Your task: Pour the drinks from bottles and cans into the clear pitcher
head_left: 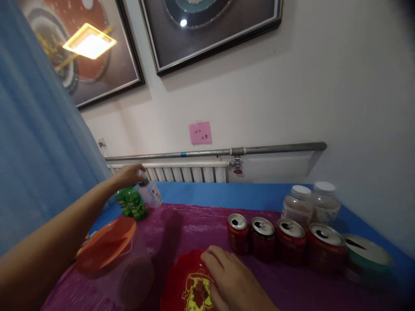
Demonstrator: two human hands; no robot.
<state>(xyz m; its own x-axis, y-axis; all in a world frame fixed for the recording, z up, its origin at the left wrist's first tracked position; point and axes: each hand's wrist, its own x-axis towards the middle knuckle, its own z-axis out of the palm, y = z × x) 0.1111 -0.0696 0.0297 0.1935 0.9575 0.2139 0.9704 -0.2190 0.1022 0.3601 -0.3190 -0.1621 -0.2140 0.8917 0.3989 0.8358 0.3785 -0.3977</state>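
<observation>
My left hand reaches far out to the back left and closes over the top of a small clear bottle with a white and red label. Two small green bottles stand right beside it. My right hand lies near the front edge with fingers curled over the rim of a red round lid that bears a gold design. A clear jar with an orange lid stands at the front left, under my left forearm.
A row of several open red cans runs along the right, with a green-rimmed can at its end. Two white-capped clear jars stand behind them. A purple plastic sheet covers the blue table; a radiator and pipe line the wall.
</observation>
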